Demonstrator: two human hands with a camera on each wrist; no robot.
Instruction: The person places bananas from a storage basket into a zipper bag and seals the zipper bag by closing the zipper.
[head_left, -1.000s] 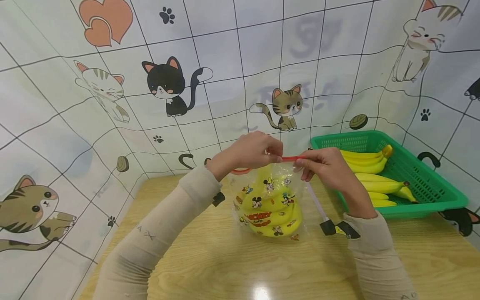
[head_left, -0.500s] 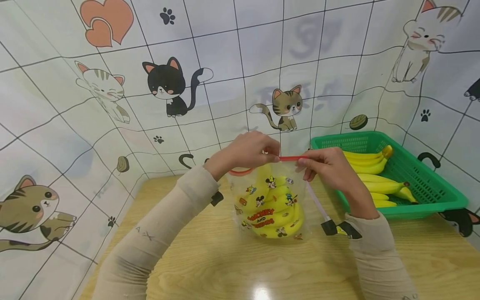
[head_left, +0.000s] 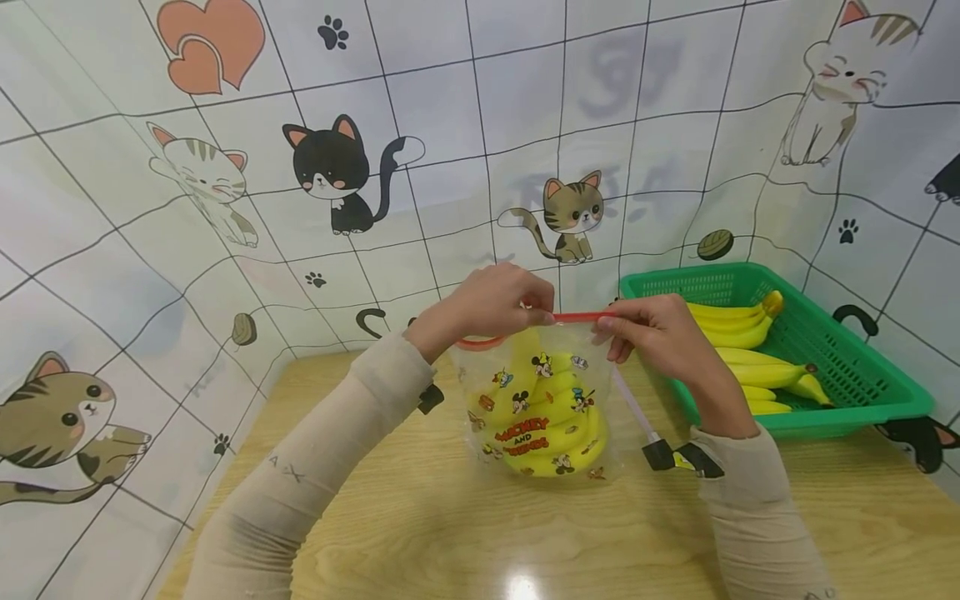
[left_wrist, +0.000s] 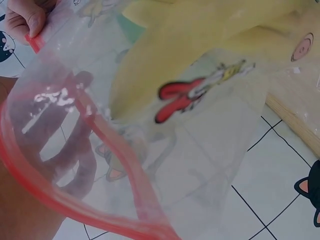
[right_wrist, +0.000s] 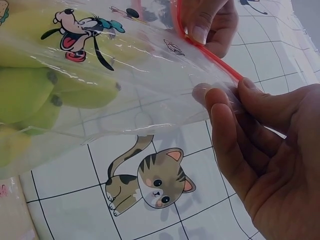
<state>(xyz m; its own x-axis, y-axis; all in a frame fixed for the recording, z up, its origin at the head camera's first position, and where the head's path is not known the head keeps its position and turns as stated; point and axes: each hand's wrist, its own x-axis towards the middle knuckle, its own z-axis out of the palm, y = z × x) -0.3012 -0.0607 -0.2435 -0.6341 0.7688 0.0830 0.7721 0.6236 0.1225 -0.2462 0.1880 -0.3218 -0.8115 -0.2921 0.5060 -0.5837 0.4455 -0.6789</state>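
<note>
A clear zip bag (head_left: 480, 442) with a red zip strip and printed cartoon figures stands on the table, yellow bananas (head_left: 562, 433) inside it. My left hand (head_left: 498, 298) pinches the red strip near its middle. At the strip's right end, my right hand (head_left: 660, 333) grips the bag's top corner between thumb and fingers. Between both hands the strip runs straight; left of my left hand its two edges gape apart. In the left wrist view, the red zip strip (left_wrist: 45, 200) forms a wide loop. The right wrist view has banana tips (right_wrist: 55, 100) showing through the plastic.
A green basket (head_left: 885, 400) at the right holds more bananas (head_left: 757, 367). Beside the bag lies a pale strap (head_left: 633, 404) with a black end. A cat-patterned sheet (head_left: 450, 125) covers the wall behind the wooden table (head_left: 420, 533).
My left hand has slid slightly left along the red strip, lengthening the straight stretch between the hands. The bag's front has shifted a little right and flattened. My right hand stays nearly still.
</note>
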